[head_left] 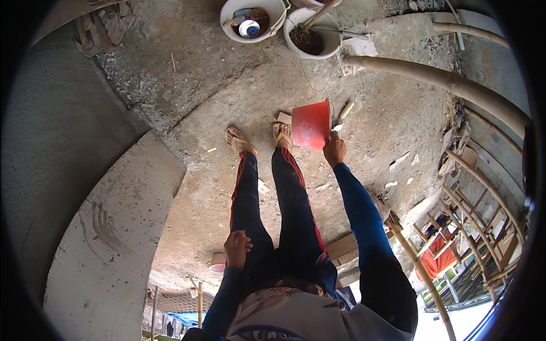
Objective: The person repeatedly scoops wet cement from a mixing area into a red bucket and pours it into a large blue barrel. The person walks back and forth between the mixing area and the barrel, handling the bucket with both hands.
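One red bucket (pixel 310 126), two white buckets (pixel 245 40) (pixel 318 55) and one wooden-handled tool (pixel 346 109) are seen. Two bare hands (pixel 236 249) (pixel 335 150) and two sandals (pixel 246 145) (pixel 282 138) appear.

Bucket (pixel 310 126) as landmark. Right hand (pixel 335 149) at its near right edge. Trowel (pixel 346 110) just right of it. Right foot (pixel 281 134) just left, left foot (pixel 240 140) farther left. Two pails ahead: left pail (pixel 225 25), right pail (pixel 310 55), sticks (pixel 322 13) in latter. Thick pole (pixel 443 77) ahead and right. Slab (pixel 114 238) well left and behind. Left hand (pixel 236 249) behind, to left; small tub (pixel 217 262) farther behind.
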A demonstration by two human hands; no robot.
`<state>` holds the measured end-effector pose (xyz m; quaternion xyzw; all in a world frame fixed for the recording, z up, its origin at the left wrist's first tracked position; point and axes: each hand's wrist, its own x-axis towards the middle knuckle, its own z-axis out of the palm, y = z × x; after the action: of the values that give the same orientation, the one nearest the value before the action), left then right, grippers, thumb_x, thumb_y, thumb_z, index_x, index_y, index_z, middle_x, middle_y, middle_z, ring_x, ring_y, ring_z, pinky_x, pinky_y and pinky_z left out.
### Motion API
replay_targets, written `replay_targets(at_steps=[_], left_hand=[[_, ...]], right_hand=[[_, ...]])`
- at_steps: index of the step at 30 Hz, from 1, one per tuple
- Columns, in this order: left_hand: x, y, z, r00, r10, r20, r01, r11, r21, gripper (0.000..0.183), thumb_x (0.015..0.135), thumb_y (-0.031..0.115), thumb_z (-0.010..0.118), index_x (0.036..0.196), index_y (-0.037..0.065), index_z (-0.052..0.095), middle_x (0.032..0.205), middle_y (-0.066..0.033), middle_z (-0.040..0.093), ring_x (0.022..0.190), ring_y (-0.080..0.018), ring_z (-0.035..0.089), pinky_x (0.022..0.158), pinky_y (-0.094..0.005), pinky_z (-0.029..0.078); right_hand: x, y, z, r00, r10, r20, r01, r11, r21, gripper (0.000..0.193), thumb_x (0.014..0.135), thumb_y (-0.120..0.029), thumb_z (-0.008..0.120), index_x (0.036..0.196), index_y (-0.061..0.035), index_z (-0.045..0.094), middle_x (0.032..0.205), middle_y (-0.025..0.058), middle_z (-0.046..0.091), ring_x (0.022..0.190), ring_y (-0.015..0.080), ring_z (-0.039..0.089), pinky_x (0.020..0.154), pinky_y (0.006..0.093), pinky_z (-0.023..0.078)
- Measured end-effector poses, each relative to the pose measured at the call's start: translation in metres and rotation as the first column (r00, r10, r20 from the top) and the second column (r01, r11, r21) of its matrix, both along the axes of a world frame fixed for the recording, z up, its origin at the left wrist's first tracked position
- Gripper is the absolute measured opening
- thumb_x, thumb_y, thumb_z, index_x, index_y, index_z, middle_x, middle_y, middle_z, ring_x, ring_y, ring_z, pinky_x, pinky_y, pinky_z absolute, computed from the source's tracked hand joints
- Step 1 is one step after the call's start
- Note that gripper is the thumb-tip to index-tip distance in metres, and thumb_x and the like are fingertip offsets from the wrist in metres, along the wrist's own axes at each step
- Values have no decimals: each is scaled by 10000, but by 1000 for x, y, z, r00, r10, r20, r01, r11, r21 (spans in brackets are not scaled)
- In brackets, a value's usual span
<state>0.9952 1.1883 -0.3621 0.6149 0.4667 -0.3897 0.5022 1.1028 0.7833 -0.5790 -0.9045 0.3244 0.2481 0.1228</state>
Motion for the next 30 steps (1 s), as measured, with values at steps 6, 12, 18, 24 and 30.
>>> replay_targets(at_steps=[6,12,18,24,30], left_hand=[[46,32,28,967,180,182,-186,982,18,275,914,230,542,999,-22,613,764,-107,653,595,-169,637,517,-273,507],[79,99,21,945,210,251,-253,956,151,252,857,231,583,933,-4,632,663,-120,652,547,-195,650,459,-321,518],[113,161,-23,997,-4,-77,22,974,224,293,843,282,647,919,-1,637,680,-125,666,503,-211,646,445,-343,533],[244,176,-20,991,126,-34,-123,990,68,248,892,266,638,953,29,592,681,-119,619,471,-200,588,395,-340,481],[453,193,-17,982,92,166,-128,967,221,198,838,228,621,908,44,622,760,-117,650,576,-240,650,529,-379,537]], right_hand=[[-7,-13,185,986,82,145,-63,989,-131,223,866,-206,606,1033,-75,535,808,240,652,766,439,632,628,536,465],[24,-3,267,959,177,223,-162,983,-82,278,836,-261,628,1029,-80,544,801,249,643,768,450,626,672,562,460],[49,32,253,958,56,281,-82,993,81,334,844,-358,595,919,-34,630,825,249,650,800,444,627,695,519,485],[93,58,185,993,87,-77,-71,980,185,371,806,-378,595,806,-16,675,841,220,673,831,416,645,761,474,510],[327,85,161,871,235,-432,-241,970,41,323,807,-334,600,927,-51,697,947,189,693,978,335,662,845,414,535]])
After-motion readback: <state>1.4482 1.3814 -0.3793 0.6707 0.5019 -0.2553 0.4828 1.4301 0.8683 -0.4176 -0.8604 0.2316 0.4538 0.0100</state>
